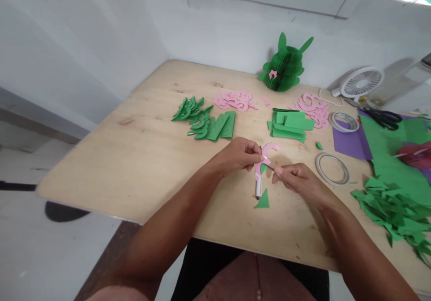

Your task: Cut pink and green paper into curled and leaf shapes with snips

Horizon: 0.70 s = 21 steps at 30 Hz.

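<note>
My left hand pinches a curved pink paper cutout between thumb and fingertips, just above the table. In my right hand is a thin, dark, slender tool, its tip touching or very near the cutout; its exact kind is too small to make out. Below the cutout lies a white pen with a dark end, partly covered by the pink paper. A green paper scrap rests beside the pen.
Beyond my hands lie folded green paper pieces and pink cutouts. A green honeycomb paper figure stands by the wall. Tape rolls, black scissors, a white fan and green scraps are rightward.
</note>
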### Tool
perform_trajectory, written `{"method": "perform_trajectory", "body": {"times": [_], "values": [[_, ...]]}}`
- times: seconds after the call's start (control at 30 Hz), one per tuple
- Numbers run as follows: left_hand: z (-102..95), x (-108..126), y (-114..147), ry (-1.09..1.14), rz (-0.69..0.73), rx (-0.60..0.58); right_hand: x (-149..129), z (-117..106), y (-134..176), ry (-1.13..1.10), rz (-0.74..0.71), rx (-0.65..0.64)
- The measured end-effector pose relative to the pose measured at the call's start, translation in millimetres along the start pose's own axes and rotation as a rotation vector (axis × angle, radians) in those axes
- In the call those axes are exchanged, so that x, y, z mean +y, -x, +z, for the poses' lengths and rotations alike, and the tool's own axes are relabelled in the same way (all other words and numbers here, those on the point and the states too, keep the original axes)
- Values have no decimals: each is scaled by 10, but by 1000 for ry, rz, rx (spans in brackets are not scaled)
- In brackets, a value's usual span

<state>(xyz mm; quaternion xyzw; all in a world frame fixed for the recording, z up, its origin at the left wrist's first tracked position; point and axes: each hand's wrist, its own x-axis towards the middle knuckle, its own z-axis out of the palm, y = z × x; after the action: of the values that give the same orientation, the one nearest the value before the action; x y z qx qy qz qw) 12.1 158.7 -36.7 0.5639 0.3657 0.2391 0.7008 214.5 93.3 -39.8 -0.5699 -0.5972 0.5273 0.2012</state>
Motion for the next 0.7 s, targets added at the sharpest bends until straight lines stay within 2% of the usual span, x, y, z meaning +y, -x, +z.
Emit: {"method": "perform_trajectory", "body": {"times": [0.33, 0.7], "values": [[-23, 12, 8, -13, 26, -45, -32, 7, 2, 18, 0, -8], [-13, 11, 1, -22, 15, -24, -4, 6, -5, 48, -7, 0]]}}
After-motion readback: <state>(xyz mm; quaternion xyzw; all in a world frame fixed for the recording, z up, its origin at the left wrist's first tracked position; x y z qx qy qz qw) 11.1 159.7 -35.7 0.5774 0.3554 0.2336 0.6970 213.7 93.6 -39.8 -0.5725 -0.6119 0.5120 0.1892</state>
